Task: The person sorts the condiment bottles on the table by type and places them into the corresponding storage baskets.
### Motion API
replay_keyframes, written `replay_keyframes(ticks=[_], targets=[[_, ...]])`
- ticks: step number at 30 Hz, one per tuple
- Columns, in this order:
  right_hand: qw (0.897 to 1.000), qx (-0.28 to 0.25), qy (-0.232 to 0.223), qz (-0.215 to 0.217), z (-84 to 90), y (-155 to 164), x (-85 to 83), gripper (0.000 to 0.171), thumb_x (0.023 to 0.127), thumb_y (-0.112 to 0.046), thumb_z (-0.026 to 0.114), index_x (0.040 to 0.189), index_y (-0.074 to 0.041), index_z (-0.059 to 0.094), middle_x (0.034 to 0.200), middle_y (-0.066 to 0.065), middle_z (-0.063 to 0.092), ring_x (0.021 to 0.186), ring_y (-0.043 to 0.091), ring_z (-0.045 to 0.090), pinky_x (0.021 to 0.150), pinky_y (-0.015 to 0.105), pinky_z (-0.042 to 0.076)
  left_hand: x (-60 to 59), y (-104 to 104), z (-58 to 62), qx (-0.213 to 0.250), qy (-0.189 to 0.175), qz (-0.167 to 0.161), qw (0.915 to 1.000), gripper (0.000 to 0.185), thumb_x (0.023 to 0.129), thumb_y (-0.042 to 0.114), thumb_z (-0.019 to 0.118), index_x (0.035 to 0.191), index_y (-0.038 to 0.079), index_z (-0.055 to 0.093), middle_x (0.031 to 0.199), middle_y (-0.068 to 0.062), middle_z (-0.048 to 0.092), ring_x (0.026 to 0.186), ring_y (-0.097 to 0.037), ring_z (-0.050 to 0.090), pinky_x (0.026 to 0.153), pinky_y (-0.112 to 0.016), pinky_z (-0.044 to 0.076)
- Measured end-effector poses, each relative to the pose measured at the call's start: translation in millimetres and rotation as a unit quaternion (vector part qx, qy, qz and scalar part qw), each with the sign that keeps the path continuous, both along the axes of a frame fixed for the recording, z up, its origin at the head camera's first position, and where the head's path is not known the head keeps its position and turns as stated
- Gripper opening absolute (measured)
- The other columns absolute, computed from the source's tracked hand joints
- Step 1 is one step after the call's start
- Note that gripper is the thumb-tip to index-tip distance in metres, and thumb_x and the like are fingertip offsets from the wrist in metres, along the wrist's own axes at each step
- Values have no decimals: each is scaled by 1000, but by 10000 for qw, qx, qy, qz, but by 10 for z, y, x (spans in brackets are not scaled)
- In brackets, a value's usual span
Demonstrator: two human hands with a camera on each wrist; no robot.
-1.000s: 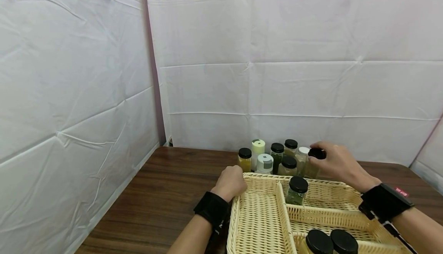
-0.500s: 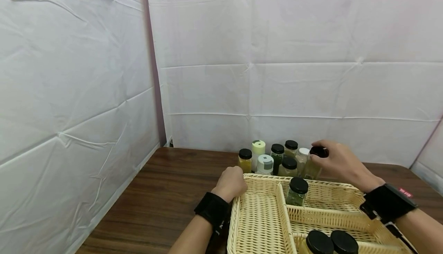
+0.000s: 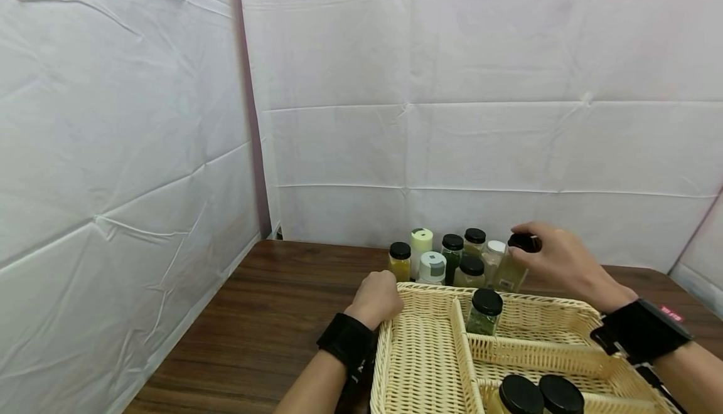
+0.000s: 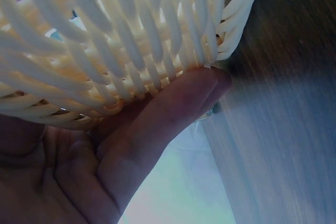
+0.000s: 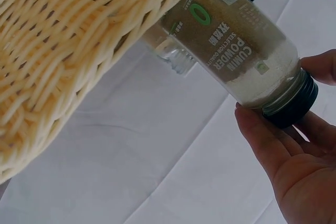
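Note:
My right hand (image 3: 556, 262) pinches the black lid of a cumin powder jar (image 5: 236, 51) behind the basket's far rim; the jar leans, and its printed label shows in the right wrist view. My left hand (image 3: 377, 300) grips the far left corner of a divided wicker basket (image 3: 420, 351), thumb (image 4: 173, 98) against the outer weave. One black-lidded jar of green flakes (image 3: 484, 312) stands in the basket's far compartment. Two more black-lidded jars (image 3: 521, 395) sit in the near compartment.
Behind the basket stands a cluster of jars: a yellow one (image 3: 400, 262), a pale-capped bottle (image 3: 421, 244), a white-capped one (image 3: 432, 266) and several others. White cloth (image 3: 480, 88) walls the back and left of the brown wooden table (image 3: 254, 326).
My right hand has shifted slightly right and up, and the cumin jar has tilted over, its lid toward the right. The left hand and basket stay put.

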State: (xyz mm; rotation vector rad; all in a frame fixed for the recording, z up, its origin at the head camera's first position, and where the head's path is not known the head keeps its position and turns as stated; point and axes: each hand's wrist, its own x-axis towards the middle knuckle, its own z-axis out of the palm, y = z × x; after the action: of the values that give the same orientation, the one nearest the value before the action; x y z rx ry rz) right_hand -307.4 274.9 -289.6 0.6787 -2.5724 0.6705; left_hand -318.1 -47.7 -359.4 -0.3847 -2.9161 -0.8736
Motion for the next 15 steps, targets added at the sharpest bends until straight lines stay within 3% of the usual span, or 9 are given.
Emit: replay_keyframes(ticks=[15], targets=[[9999, 20, 138, -18, 75, -39, 54, 46, 106, -12, 67, 144, 11, 53, 126, 32, 65, 110, 46, 68, 88, 49, 58, 6, -2, -5, 18, 65, -2, 10000, 50, 91, -8, 65, 59, 15, 36, 61, 3, 20, 51, -14, 25, 50, -29, 29]])
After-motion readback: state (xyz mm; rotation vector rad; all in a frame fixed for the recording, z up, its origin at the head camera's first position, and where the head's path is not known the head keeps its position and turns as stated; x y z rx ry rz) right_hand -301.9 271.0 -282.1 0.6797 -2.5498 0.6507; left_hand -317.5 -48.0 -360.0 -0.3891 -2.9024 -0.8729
